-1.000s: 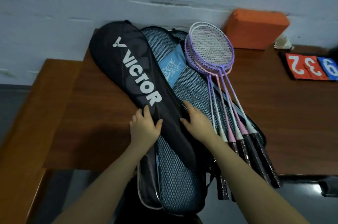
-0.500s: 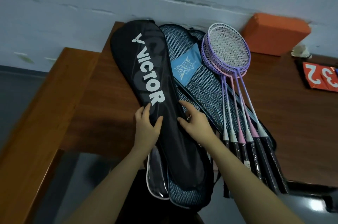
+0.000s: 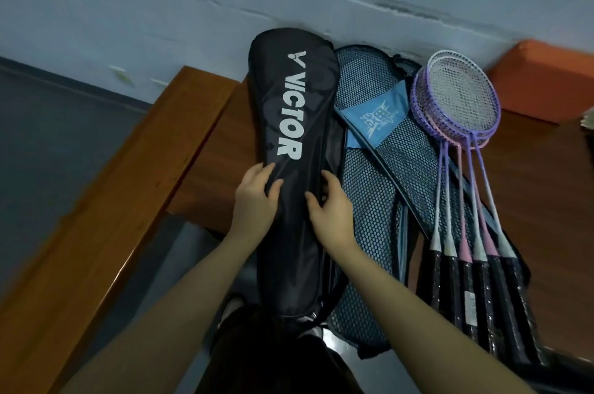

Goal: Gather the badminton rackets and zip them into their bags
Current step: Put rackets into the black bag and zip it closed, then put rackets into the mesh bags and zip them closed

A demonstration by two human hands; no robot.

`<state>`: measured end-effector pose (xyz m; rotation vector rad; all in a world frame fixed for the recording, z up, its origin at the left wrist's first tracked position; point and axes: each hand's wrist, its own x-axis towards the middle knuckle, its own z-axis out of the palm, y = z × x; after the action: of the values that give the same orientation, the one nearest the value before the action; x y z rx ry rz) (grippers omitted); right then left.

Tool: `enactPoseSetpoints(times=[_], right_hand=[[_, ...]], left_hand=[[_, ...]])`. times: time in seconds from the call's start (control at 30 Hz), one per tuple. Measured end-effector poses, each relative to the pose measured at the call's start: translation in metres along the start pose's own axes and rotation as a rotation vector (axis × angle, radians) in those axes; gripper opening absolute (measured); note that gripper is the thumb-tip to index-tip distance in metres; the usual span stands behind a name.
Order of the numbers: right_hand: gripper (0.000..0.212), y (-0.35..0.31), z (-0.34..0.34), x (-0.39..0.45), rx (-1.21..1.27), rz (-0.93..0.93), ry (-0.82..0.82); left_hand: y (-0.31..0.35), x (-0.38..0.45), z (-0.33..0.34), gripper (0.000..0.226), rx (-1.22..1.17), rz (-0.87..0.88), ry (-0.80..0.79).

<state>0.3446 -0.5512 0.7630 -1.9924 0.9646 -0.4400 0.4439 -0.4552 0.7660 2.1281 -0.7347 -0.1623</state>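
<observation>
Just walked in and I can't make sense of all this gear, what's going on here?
A person has both hands on the black VICTOR racket bag: the left hand on its left edge, the right hand on its right edge. It lies on a wooden table, beside a mesh bag. A bunch of purple and pink rackets rests on the mesh bag, not yet packed.

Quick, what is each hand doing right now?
Left hand: open, fingers resting on the left side of the black Victor bag.
Right hand: open, fingers curled at the same bag's right edge; a firm grip cannot be told.
</observation>
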Motion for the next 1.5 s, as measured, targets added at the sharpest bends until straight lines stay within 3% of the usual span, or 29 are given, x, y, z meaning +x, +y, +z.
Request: enactPoseSetpoints(times=[0.23, 0.37, 0.6, 0.73, 0.83, 1.07, 1.3, 1.5], right_hand=[[0.042, -0.030, 0.053, -0.009, 0.020, -0.036, 0.118], [0.040, -0.049, 0.088, -0.006, -0.004, -0.017, 0.123], [0.039, -0.056, 0.119, 0.015, -0.312, 0.087, -0.022], [0.041, -0.049, 0.127, 0.017, -0.483, 0.117, -0.088], [0.040, -0.046, 0.124, 0.019, -0.496, 0.098, -0.099], [0.032, -0.039, 0.078, 0.025, -0.253, 0.005, -0.042], [0.023, 0.011, -0.029, 0.050, -0.211, 0.049, 0.103], [0.026, 0.074, -0.118, 0.075, -0.238, 0.106, 0.081]], left_hand=[[-0.029, 0.030, -0.046, 0.036, 0.058, 0.148, -0.088], [-0.060, 0.046, -0.066, 0.037, 0.099, 0.122, -0.147], [-0.104, 0.055, -0.070, 0.040, 0.155, 0.018, -0.306], [-0.117, 0.052, -0.071, 0.040, 0.442, 0.117, -0.353], [-0.117, 0.055, -0.073, 0.038, 0.495, 0.209, -0.343], [-0.080, 0.061, -0.056, 0.034, 0.395, 0.398, -0.307], [-0.005, 0.066, 0.011, 0.037, 0.357, 0.421, -0.384], [0.061, 0.059, 0.087, 0.035, 0.322, 0.343, -0.410]])
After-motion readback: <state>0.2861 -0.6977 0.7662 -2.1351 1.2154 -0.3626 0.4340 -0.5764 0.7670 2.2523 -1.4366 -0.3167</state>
